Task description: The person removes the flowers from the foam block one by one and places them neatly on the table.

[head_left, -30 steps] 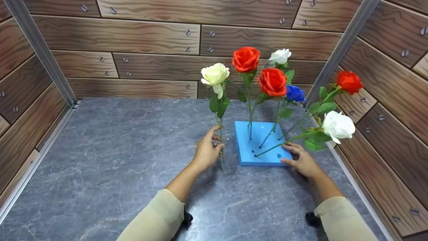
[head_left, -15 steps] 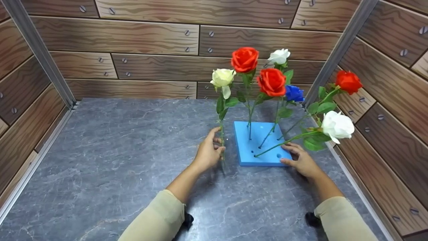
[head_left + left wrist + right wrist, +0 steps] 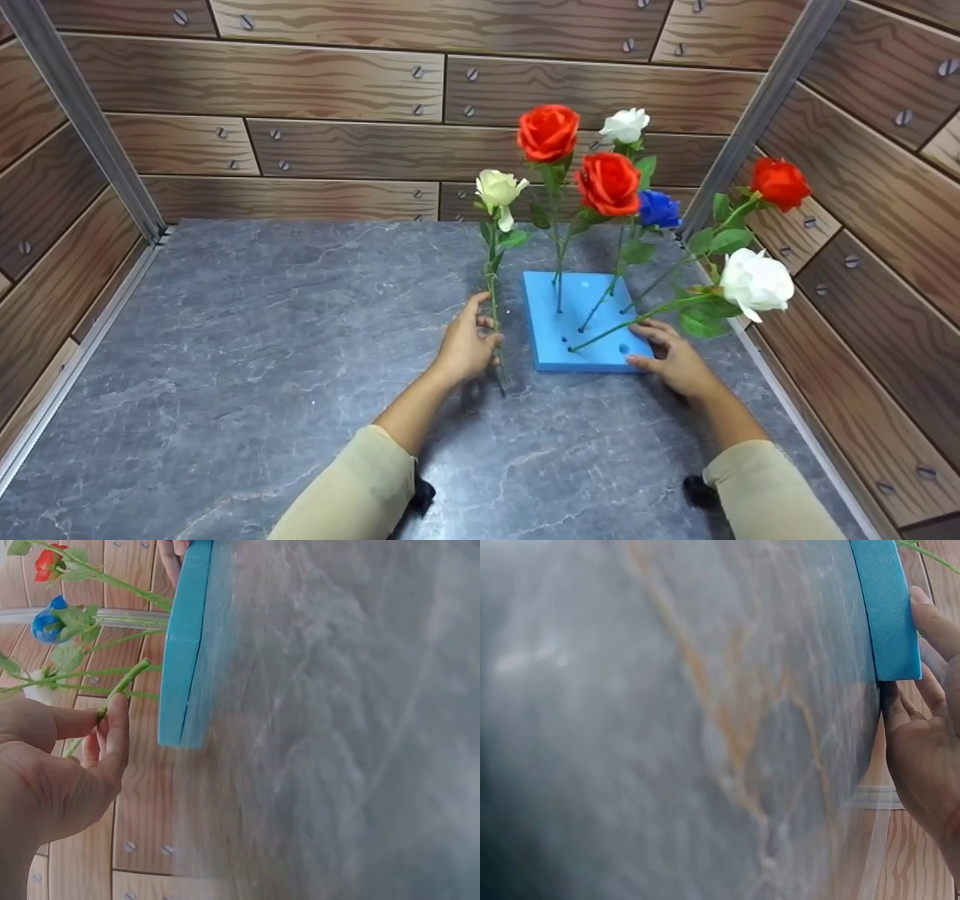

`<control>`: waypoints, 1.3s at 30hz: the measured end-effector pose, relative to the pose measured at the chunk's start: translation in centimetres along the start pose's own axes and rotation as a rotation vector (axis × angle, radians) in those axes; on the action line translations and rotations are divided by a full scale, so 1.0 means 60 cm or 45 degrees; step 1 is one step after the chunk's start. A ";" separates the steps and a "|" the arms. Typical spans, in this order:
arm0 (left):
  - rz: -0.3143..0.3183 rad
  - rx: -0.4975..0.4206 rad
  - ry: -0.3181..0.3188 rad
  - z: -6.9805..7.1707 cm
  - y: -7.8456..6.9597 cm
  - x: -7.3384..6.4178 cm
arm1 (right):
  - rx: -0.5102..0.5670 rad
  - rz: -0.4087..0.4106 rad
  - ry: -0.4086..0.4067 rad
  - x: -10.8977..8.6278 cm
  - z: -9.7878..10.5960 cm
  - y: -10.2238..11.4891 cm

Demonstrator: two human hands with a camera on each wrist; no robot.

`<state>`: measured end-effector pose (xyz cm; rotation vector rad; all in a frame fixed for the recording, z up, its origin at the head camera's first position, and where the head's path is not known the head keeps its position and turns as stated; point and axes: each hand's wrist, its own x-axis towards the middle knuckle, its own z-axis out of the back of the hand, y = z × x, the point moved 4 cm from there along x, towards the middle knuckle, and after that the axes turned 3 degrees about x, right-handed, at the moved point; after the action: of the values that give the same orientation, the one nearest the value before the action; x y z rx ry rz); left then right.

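My left hand (image 3: 465,349) pinches the green stem of a pale yellow rose (image 3: 499,189), held roughly upright left of a blue block (image 3: 551,300). In the left wrist view, the stem's bare lower end (image 3: 133,677) pokes out past the thumb and fingertips, overlapping the flowers behind. At the block's near right corner, my right hand (image 3: 679,364) holds it, thumb on the top edge and fingers along the side. The right wrist view has this hand (image 3: 926,754) around the block's corner (image 3: 891,615). Several holes show in the block's top.
Stems in the block carry red roses (image 3: 548,133), white roses (image 3: 757,281) and a blue rose (image 3: 658,209). Some lean far right, over the right forearm's side. A grey marbled table (image 3: 300,337) lies beneath, with wood-patterned walls (image 3: 337,82) behind and at both sides.
The yellow rose's head has come down and slightly right, and its stem's lower end now reaches nearer to me. My right hand and the block have stayed in place.
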<state>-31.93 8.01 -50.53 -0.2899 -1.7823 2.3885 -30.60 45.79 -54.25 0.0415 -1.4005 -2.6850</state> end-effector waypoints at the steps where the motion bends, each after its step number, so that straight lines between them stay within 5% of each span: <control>1: 0.008 -0.012 0.003 0.000 0.001 0.000 | 0.010 0.002 0.006 0.000 0.000 0.001; 7: 0.036 -0.055 0.018 -0.003 0.004 -0.001 | 0.085 -0.010 0.029 -0.002 0.000 0.004; 39: 0.143 0.048 0.046 -0.024 0.012 0.008 | -0.013 -0.018 0.043 -0.002 0.002 -0.006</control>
<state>-32.07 9.29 -51.63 -0.4366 -1.7477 2.4724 -30.50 46.11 -54.49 0.0959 -1.3821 -2.6894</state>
